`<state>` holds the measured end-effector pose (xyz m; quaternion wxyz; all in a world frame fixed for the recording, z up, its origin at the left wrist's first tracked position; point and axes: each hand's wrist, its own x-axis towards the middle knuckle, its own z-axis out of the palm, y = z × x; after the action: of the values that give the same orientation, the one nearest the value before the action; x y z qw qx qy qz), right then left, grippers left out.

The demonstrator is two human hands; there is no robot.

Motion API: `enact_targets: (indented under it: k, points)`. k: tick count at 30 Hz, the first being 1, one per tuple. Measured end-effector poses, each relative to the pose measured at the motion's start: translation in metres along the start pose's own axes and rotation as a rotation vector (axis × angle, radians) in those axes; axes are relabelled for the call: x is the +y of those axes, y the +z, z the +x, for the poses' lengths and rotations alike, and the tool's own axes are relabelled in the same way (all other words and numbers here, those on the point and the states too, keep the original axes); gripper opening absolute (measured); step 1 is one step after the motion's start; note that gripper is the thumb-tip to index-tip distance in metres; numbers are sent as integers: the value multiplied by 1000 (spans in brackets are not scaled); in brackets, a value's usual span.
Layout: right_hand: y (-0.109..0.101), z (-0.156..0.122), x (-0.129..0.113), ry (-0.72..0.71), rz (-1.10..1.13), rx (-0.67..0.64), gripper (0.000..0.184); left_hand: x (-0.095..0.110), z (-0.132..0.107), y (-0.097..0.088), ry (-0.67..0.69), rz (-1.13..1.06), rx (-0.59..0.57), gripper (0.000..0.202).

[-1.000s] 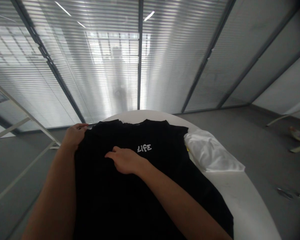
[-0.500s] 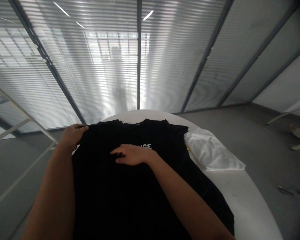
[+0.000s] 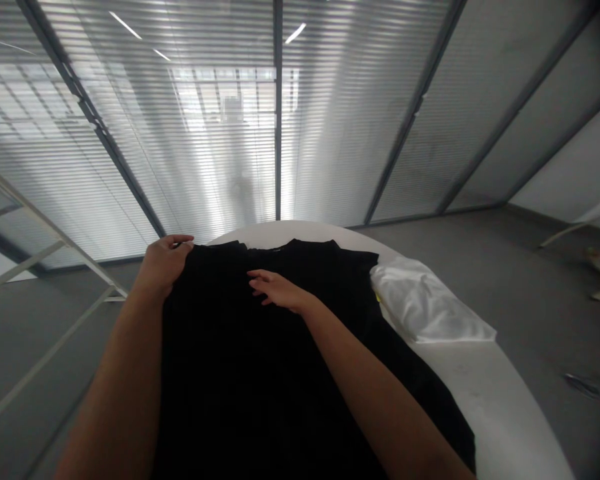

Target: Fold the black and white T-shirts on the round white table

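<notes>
Black T-shirt (image 3: 240,373) lies spread on the white table (image 3: 500,407), white cloth (image 3: 430,307) beside it; looks like smoothing, more flattening called for; left hand (image 3: 165,263) narrow at far corner, hold unclear; right hand (image 3: 280,291) open wide over fabric

The left hand (image 3: 164,265) grips the far left shoulder edge of a black T-shirt (image 3: 260,373), which lies spread over a round white table (image 3: 500,413). The right hand (image 3: 280,291) rests open on the shirt, just below the collar. A folded white cloth (image 3: 427,303) sits against the shirt's right side, near the table's far right edge. Beyond stands a glass wall with blinds (image 3: 360,113).
</notes>
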<state>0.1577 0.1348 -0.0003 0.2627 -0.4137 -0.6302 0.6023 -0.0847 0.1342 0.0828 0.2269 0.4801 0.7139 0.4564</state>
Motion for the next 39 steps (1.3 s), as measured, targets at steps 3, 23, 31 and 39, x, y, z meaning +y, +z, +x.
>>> enact_targets:
  k: [3, 23, 31, 39]
  points:
    - [-4, 0, -2, 49, 224, 65, 45, 20, -21, 18, 143, -16, 41, 43]
    - [12, 13, -2, 8, 759, 346, 78, 18, -41, 19, 232, 734, -1076, 51]
    - [9, 14, 7, 248, 430, 465, 63, 8, -29, 27, 181, 613, -1105, 32]
    - [6, 17, -1, 150, 567, 496, 62, -31, 0, 68, 202, 635, -297, 55]
